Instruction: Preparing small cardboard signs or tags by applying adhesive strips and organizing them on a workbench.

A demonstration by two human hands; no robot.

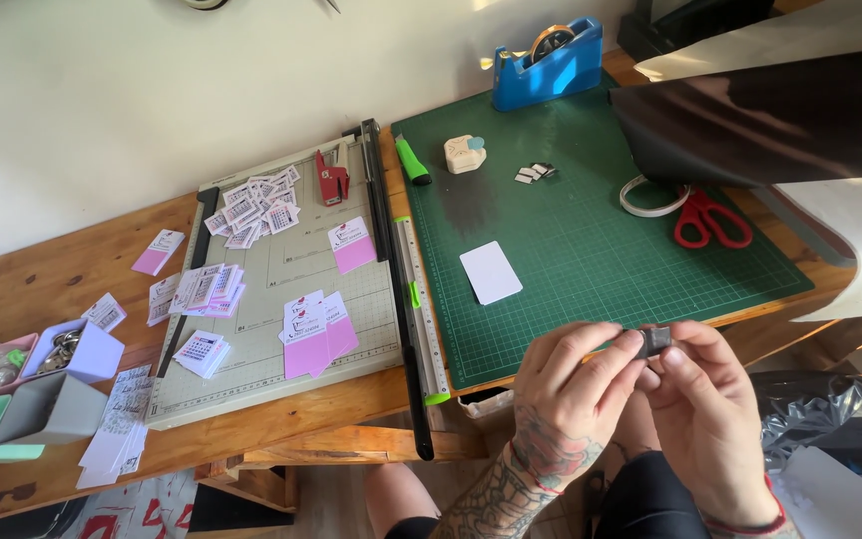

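My left hand (576,389) and my right hand (705,399) meet below the front edge of the green cutting mat (591,250). Together they pinch a small dark rectangular piece (655,340) between fingertips and thumbs. A blank white card (491,271) lies on the mat just above my hands. Small dark and white cut pieces (535,173) sit further back on the mat.
A paper trimmer (281,289) with pink-and-white printed cards (316,329) stands to the left. Red scissors (710,220), a blue tape dispenser (548,62), a green knife (412,160), a corner punch (465,154) and a dark glossy sheet (770,120) are around the mat. Small boxes (52,384) stand far left.
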